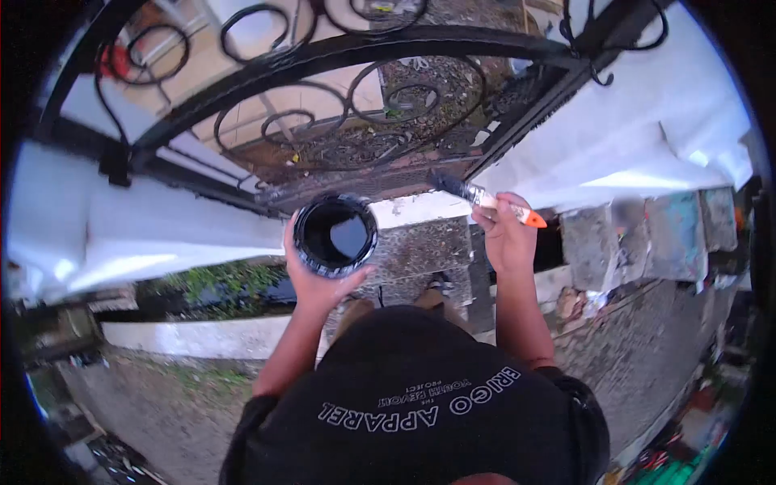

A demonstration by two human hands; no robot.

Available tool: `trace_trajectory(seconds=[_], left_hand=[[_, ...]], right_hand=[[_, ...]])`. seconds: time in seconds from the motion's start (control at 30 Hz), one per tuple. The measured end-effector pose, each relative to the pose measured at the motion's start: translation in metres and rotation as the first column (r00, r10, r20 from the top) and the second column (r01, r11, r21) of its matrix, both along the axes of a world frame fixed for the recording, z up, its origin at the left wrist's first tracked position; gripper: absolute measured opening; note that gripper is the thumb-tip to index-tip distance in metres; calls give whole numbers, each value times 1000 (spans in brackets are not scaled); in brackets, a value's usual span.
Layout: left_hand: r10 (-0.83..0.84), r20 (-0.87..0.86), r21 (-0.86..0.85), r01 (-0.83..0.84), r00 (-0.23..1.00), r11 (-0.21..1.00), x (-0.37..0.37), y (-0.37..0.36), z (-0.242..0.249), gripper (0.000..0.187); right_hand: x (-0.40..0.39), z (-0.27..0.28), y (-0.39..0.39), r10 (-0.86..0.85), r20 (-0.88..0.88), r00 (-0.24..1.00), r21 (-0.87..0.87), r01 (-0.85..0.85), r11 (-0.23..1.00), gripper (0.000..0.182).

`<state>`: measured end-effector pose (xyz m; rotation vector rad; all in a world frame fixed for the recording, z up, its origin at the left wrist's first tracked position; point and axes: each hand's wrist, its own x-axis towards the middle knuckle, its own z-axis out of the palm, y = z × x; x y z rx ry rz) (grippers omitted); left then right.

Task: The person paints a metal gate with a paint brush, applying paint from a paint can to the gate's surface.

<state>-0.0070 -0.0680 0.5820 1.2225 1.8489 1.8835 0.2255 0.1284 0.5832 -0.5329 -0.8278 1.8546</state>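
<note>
My left hand (314,284) is wrapped around a can of black paint (372,252), held upright with its open top facing me. Dark glossy paint shows inside, and smears coat the rim. In my right hand (509,240) is a paintbrush (483,198) with an orange-tipped pale handle, gripped between thumb and fingers. Its bristles are black with paint and point left, toward the black iron gate (388,42). Curled scrollwork fills the gate's upper part, in front of me and beyond both hands.
White wall surfaces (647,129) flank the gate on both sides. Below me a concrete slab (424,250) spans a ditch with green plants (226,287). Grey slabs (594,242) lie to the right. Behind the gate are littered soil and a tiled floor.
</note>
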Motion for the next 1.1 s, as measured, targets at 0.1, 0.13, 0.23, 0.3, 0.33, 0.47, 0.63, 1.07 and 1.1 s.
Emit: trace_trajectory(seconds=[0.1, 0.13, 0.23, 0.3, 0.33, 0.47, 0.63, 1.07, 1.1], left_hand=[[20, 52, -82, -16, 998, 997, -6, -20, -5, 126], [38, 41, -103, -33, 998, 994, -9, -24, -4, 127], [45, 20, -180, -40, 999, 983, -16, -38, -1, 129], [52, 23, -198, -46, 998, 979, -22, -49, 1, 128], [48, 11, -204, -45, 999, 978, -25, -54, 2, 128], [102, 3, -210, -99, 995, 973, -32, -71, 6, 127], [180, -19, -190, -180, 984, 965, -41, -77, 6, 126], [162, -39, -163, -166, 986, 972, -38, -70, 14, 128], [165, -39, -179, -169, 986, 969, -39, -71, 13, 129]], right_hand=[[-22, -22, 21, -224, 53, 973, -113, 229, 967, 19], [-33, -25, 30, -247, 39, 968, -140, 250, 958, 19], [-67, -20, 55, -359, 88, 929, 11, 359, 933, 20], [-97, -7, 67, -377, 54, 925, 96, 371, 924, 19], [-111, -5, 74, -387, 40, 921, 138, 379, 915, 18], [-122, -38, 110, -489, 213, 846, 151, 466, 872, 15], [-110, -43, 105, -661, 248, 708, 401, 546, 736, 13], [-125, -52, 93, -579, 343, 740, 308, 494, 813, 11], [-130, -26, 79, -678, 390, 623, 500, 475, 724, 9]])
